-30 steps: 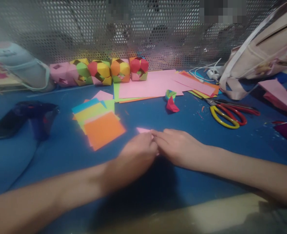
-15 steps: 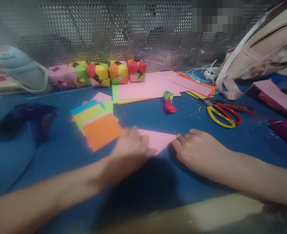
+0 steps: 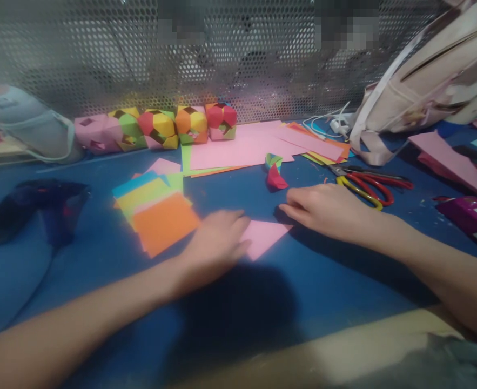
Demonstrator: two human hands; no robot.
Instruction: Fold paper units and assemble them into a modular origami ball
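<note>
A folded pink paper (image 3: 264, 237) lies on the blue table, its point aimed right. My left hand (image 3: 217, 237) rests over the paper's left part with its fingers stretched out and slightly apart, hiding that side. Just up and right of the paper's tip, my right hand (image 3: 315, 204) is lifted off it. Its fingers are curled together with nothing visible in them. Beyond the hands sit small folded paper pieces, one red (image 3: 276, 178) and one green and blue (image 3: 273, 160). To the left of my left hand lies a fanned stack of coloured paper squares (image 3: 165, 221), orange on top.
Several folded paper balls (image 3: 159, 128) line the metal mesh (image 3: 222, 59). Pink sheets (image 3: 238, 148) lie beside them. Scissors (image 3: 360, 192) are behind my right hand. A dark blue glue gun (image 3: 55, 205), a bottle (image 3: 27, 121), a backpack (image 3: 424, 81) and a purple packet (image 3: 471, 219) stand around.
My right hand has let go of the pink paper's tip and risen up and away. My left hand's fingers have straightened out over the paper. The view has shifted slightly.
</note>
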